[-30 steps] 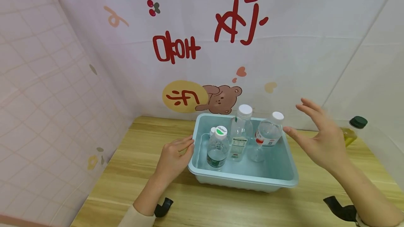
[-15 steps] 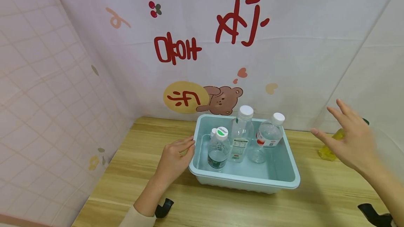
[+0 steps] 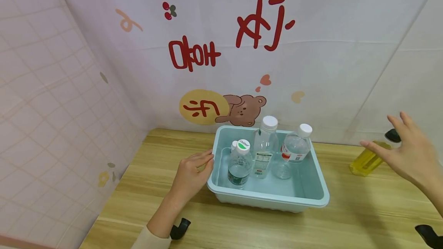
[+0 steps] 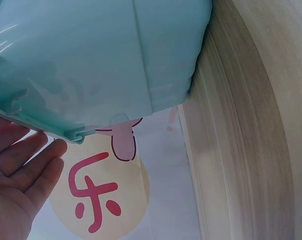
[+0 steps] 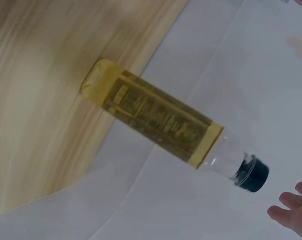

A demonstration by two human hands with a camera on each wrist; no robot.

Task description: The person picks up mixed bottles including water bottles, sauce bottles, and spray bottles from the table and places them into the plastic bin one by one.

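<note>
My left hand (image 3: pixel 194 172) holds the left rim of a light blue plastic basin (image 3: pixel 266 196); in the left wrist view its fingers (image 4: pixel 43 170) lie at the edge of the rim. Inside the basin stand several clear plastic bottles with white caps, among them a tall bottle (image 3: pixel 263 153), a bottle with a red-and-white label (image 3: pixel 294 150) and one with a green label (image 3: pixel 238 166). Over at the right, my right hand (image 3: pixel 413 156) is spread and holds nothing, in front of a bottle of yellow oil (image 3: pixel 367 160). That oil bottle's dark green cap (image 5: pixel 253 174) is close to my fingertips in the right wrist view.
A wooden table (image 3: pixel 149 187) carries the basin and the oil bottle. Behind it hangs a white cloth backdrop (image 3: pixel 332 72) with a printed bear and red characters; a grid-patterned cloth (image 3: pixel 52 107) closes off the left side.
My right hand has moved right, away from the basin and toward the oil bottle, its fingers spread throughout. The left hand stays at the basin's rim.
</note>
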